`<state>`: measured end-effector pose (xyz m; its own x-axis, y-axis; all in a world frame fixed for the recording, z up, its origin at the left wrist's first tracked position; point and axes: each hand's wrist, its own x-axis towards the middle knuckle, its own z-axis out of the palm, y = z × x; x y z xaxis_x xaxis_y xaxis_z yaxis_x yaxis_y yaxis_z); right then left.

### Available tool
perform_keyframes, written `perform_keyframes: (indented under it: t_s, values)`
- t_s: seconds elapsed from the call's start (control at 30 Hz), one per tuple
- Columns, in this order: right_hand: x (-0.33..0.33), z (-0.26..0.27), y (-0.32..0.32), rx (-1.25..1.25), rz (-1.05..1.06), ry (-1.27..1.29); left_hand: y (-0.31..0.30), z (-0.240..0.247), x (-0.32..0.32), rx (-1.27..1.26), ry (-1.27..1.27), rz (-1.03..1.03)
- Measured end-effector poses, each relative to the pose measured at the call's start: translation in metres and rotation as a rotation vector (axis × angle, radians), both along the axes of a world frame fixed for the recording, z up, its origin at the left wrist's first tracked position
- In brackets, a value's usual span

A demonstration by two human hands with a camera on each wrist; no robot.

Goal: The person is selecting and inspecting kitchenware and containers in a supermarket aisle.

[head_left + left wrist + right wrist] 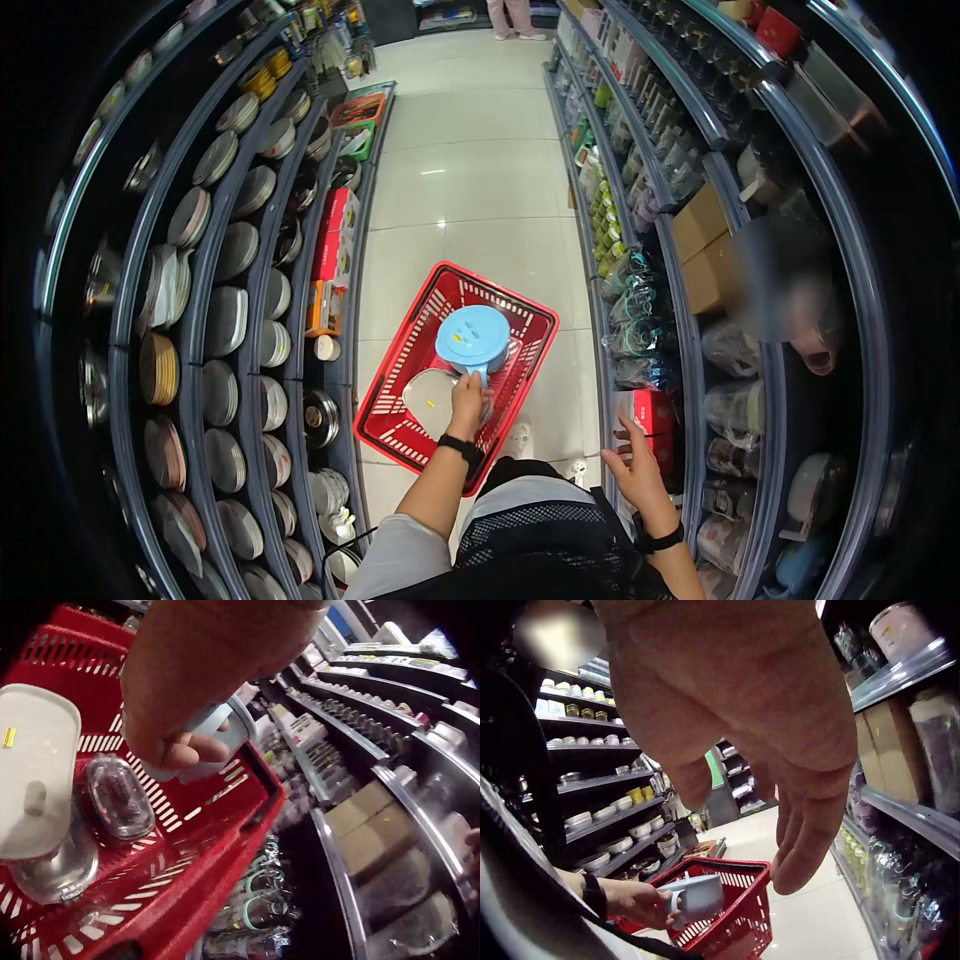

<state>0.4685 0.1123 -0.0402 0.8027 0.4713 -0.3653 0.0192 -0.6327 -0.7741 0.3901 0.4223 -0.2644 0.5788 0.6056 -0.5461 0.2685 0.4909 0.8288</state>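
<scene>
My left hand (467,400) grips the handle of a light-blue lidded cup (472,335), upright over the red shopping basket (395,375). In the left wrist view, curled fingers wrap the cup's handle, and the forearm hides much of the cup. Inside the basket lie a clear container with a cream lid (37,765) bearing a yellow sticker, and a clear-wrapped oval item (120,796). My right hand (640,475) hangs in the air beside the right-hand shelves, holding nothing. Its fingers are loosely extended, as the right wrist view (742,720) of the hand also shows.
Shelves of stacked plates and bowls (228,395) line the left of the aisle. On the right shelves stand cardboard boxes (705,245), bagged goods and a red box (652,412). Pale floor tiles (455,165) run ahead to a person's pink-trousered legs (510,15).
</scene>
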Motion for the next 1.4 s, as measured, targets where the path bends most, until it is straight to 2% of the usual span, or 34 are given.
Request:
perform_keyframes:
  t_s: [0.1,0.23,0.33,0.43,0.5,0.57,0.63,0.7,0.77,0.97,1.03,1.1,1.2,1.23,1.3,1.37,1.4]
  values:
    - [-0.001,0.001,-0.008,-0.025,0.003,-0.128,0.019,-0.055,0.024,-0.002,0.095,0.105]
    - [-0.004,0.009,-0.02,-0.062,-0.084,-0.123,0.034,-0.088,0.043,-0.112,0.168,0.145]
    - [-0.009,0.008,-0.033,-0.111,-0.168,-0.105,0.04,-0.127,0.045,-0.22,0.09,0.176]
    - [-0.016,-0.002,-0.044,-0.154,-0.193,-0.143,0.033,-0.14,0.043,-0.261,0.112,0.112]
    - [-0.02,-0.001,-0.047,-0.136,-0.213,-0.129,0.038,-0.172,0.038,-0.264,0.208,-0.066]
    - [-0.023,0.004,-0.045,-0.181,-0.216,-0.112,0.03,-0.165,0.044,-0.33,0.23,0.066]
    - [-0.026,0.007,-0.045,-0.174,-0.242,-0.066,0.033,-0.17,0.047,-0.381,0.184,0.047]
    - [-0.031,-0.009,-0.055,-0.152,-0.209,-0.164,0.044,-0.184,0.043,-0.52,0.152,-0.046]
    - [-0.031,-0.001,-0.058,-0.16,-0.217,-0.107,0.049,-0.171,0.045,-0.544,0.243,-0.028]
    - [-0.026,0.009,-0.085,-0.156,-0.233,-0.159,0.051,-0.109,0.036,-0.623,0.196,-0.063]
    - [-0.024,0.017,-0.1,-0.122,-0.224,-0.138,0.047,-0.097,0.033,-0.601,0.142,-0.118]
    - [-0.025,0.033,-0.122,-0.14,-0.245,-0.122,0.042,-0.092,0.027,-0.523,0.174,-0.041]
    - [-0.035,0.041,-0.166,-0.06,-0.327,-0.367,0.028,-0.074,0.022,-0.507,0.094,0.004]
    - [-0.039,0.044,-0.182,-0.05,-0.337,-0.375,0.022,-0.066,0.023,-0.475,0.072,0.013]
    - [-0.049,0.071,-0.212,-0.111,-0.473,-0.468,0.019,-0.059,0.02,-0.444,0.078,0.046]
    - [-0.063,0.095,-0.245,-0.019,-0.579,-0.469,0.008,-0.034,0.02,0.408,0.018,-0.359]
    - [-0.071,0.101,-0.263,-0.003,-0.664,-0.54,0.0,-0.035,0.022,0.275,0.031,-0.107]
